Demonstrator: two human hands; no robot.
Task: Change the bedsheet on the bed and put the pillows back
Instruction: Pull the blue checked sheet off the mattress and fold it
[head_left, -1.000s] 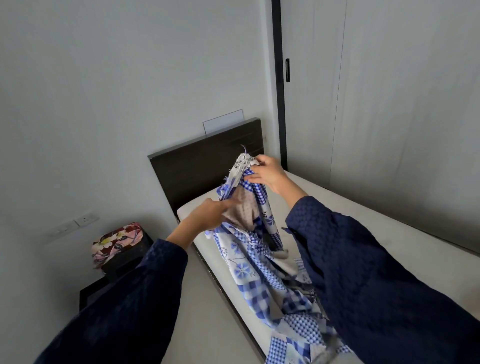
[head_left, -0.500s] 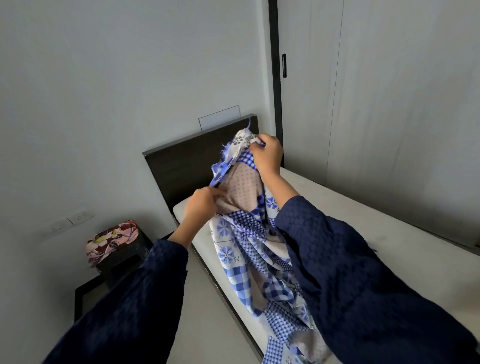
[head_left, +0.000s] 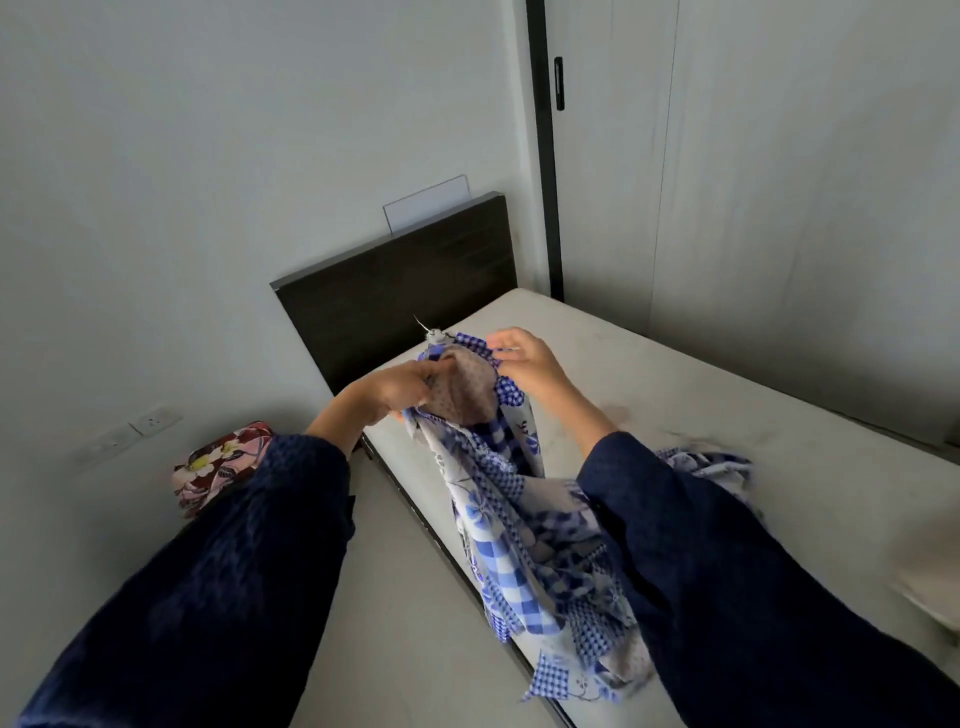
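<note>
I held the bedsheet (head_left: 498, 519) by its top edge, raised above the head end of the bare mattress (head_left: 727, 415), near the dark headboard (head_left: 405, 280). My left hand (head_left: 400, 387) gripped a brown dotted patch, its fingers (head_left: 431, 371) curled round the cloth. My right hand (head_left: 530, 364) pinched the blue-checked hem just beside it. I judged this close two-handed hold served to locate a corner before spreading.

The rest hung bunched from my hands over the mattress's near edge, part of it crumpled on the mattress beyond my right sleeve. The print was patchwork: blue gingham, blue flowers on white, and loose threads at the top.
</note>
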